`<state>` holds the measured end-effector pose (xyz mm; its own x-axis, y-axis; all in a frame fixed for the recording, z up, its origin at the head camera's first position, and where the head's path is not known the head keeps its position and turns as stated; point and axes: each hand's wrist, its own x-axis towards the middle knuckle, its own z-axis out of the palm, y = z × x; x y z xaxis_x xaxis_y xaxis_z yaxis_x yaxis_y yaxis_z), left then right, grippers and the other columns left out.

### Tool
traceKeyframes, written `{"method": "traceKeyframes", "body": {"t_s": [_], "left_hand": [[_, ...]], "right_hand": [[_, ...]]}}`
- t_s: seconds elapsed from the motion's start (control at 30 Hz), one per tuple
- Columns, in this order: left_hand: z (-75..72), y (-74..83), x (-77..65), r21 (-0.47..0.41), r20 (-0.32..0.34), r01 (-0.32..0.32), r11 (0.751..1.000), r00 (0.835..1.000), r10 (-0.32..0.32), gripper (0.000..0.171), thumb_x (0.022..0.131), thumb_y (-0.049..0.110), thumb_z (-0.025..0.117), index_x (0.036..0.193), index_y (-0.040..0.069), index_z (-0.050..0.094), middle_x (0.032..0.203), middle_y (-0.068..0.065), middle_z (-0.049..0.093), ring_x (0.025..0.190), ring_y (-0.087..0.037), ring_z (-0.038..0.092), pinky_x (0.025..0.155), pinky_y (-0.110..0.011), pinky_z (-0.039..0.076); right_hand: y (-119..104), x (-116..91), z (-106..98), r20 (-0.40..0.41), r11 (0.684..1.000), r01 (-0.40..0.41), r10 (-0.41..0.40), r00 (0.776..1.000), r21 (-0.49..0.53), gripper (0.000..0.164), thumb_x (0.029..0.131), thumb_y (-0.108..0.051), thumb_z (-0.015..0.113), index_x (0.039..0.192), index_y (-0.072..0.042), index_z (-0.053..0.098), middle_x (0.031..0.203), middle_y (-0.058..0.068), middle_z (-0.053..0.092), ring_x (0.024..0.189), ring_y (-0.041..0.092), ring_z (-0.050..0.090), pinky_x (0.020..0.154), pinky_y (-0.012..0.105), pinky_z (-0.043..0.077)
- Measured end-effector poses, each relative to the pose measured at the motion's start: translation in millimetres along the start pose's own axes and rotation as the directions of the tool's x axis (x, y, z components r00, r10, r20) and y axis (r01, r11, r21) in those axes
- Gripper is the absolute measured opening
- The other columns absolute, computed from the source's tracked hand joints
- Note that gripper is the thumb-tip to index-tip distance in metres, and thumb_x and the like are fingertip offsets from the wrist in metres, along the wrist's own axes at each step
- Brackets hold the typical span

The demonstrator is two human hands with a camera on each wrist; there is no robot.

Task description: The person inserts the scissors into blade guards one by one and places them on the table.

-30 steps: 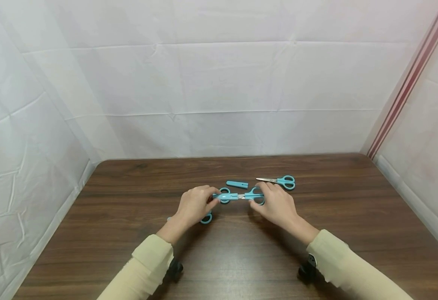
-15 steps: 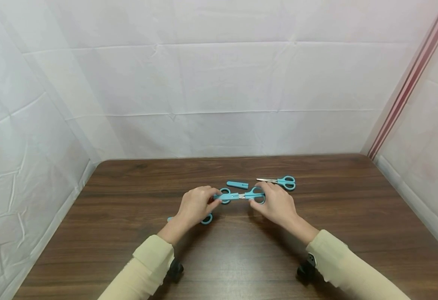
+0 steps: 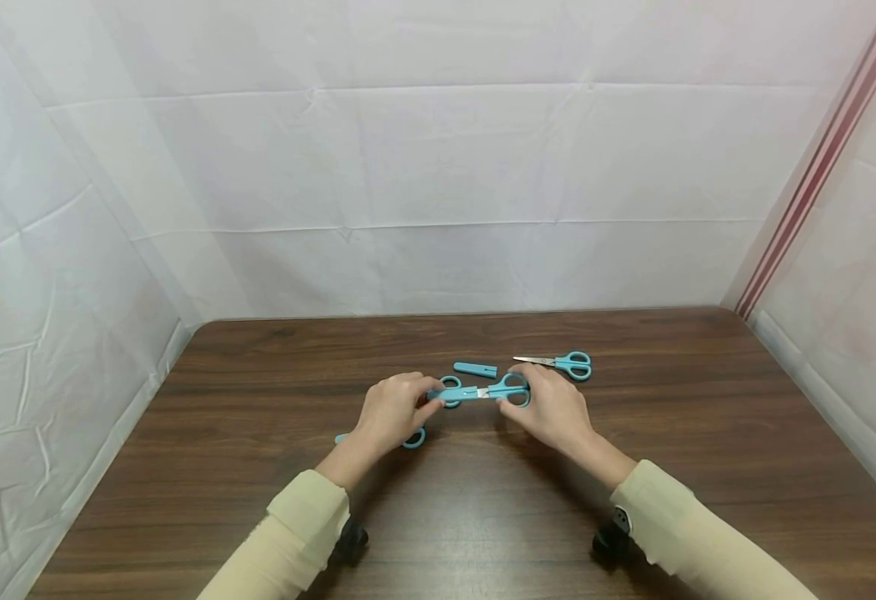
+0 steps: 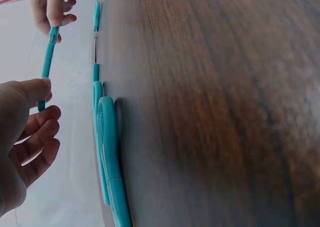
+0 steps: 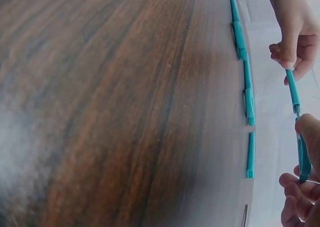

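Note:
Above the table's middle, my right hand (image 3: 555, 408) holds light-blue scissors (image 3: 508, 390) by their finger loops. My left hand (image 3: 392, 410) pinches the far end of a light-blue blade cap (image 3: 458, 393) between thumb and fingertips. The blades run into the cap's mouth, with a short bright stretch of metal showing between cap and handles. The right wrist view shows the cap (image 5: 293, 91) and scissors handles (image 5: 302, 154) in one line, raised off the tabletop. Below the left hand lie capped scissors (image 3: 413, 438), partly hidden by that hand. Another pair's loops (image 3: 449, 382) show behind the held cap.
A loose blue cap (image 3: 475, 369) lies farther back on the brown wooden table (image 3: 670, 400). Right of it are uncapped scissors (image 3: 574, 365), blades pointing left. White sheeting (image 3: 438, 167) hangs behind the table and at both sides.
The cap in my left hand has shifted and turned very slightly, by a small nudge toward the scissors' handles. Both hands stay almost where they were, and the things on the table have not moved.

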<state>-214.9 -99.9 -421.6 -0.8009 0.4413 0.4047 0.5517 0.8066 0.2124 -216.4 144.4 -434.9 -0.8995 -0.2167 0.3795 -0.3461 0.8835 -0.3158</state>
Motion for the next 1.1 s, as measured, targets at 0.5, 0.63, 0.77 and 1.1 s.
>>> {"method": "traceKeyframes", "body": {"t_s": [0.5, 0.63, 0.77, 1.1], "left_hand": [[-2.5, 0.3, 0.7, 0.000, -0.024, -0.007, 1.000, 1.000, 0.007, 0.016, 0.082, 0.026, 0.070, 0.097, 0.020, 0.071, 0.068, 0.003, 0.057, 0.052, -0.002, 0.042, 0.043, -0.018, 0.032], [-2.6, 1.2, 0.6, -0.006, -0.027, -0.011, 1.000, 1.000, 0.011, 0.017, 0.082, 0.026, 0.071, 0.097, 0.019, 0.071, 0.068, 0.001, 0.058, 0.051, -0.002, 0.041, 0.042, -0.018, 0.032], [-2.6, 1.9, 0.1, -0.010, -0.024, -0.012, 1.000, 1.000, 0.011, 0.018, 0.082, 0.026, 0.070, 0.098, 0.017, 0.071, 0.069, 0.000, 0.058, 0.051, -0.003, 0.040, 0.043, -0.018, 0.032], [-2.7, 2.0, -0.5, -0.007, -0.035, -0.013, 1.000, 0.999, 0.013, 0.018, 0.082, 0.026, 0.070, 0.097, 0.016, 0.071, 0.069, 0.001, 0.058, 0.051, -0.002, 0.042, 0.043, -0.017, 0.032]], "right_hand": [[-5.6, 0.7, -1.3, 0.001, 1.000, -0.011, 0.011, 1.000, 0.021, 0.043, 0.076, -0.044, 0.068, 0.110, -0.017, 0.063, 0.096, 0.002, 0.067, 0.065, 0.012, 0.055, 0.049, 0.027, 0.042], [-6.9, 0.2, -1.8, 0.011, 0.999, -0.019, 0.019, 1.000, 0.025, 0.043, 0.077, -0.044, 0.068, 0.111, -0.017, 0.063, 0.096, 0.002, 0.066, 0.061, 0.011, 0.052, 0.047, 0.026, 0.039], [-6.8, 0.0, -1.2, 0.006, 1.000, -0.012, 0.012, 1.000, 0.029, 0.043, 0.077, -0.043, 0.068, 0.111, -0.017, 0.063, 0.095, 0.003, 0.066, 0.059, 0.009, 0.050, 0.046, 0.024, 0.038], [-9.3, 0.6, 0.2, -0.006, 0.999, -0.012, 0.012, 1.000, 0.043, 0.043, 0.076, -0.042, 0.069, 0.111, -0.016, 0.063, 0.094, 0.002, 0.067, 0.056, 0.008, 0.048, 0.044, 0.024, 0.036]]}}
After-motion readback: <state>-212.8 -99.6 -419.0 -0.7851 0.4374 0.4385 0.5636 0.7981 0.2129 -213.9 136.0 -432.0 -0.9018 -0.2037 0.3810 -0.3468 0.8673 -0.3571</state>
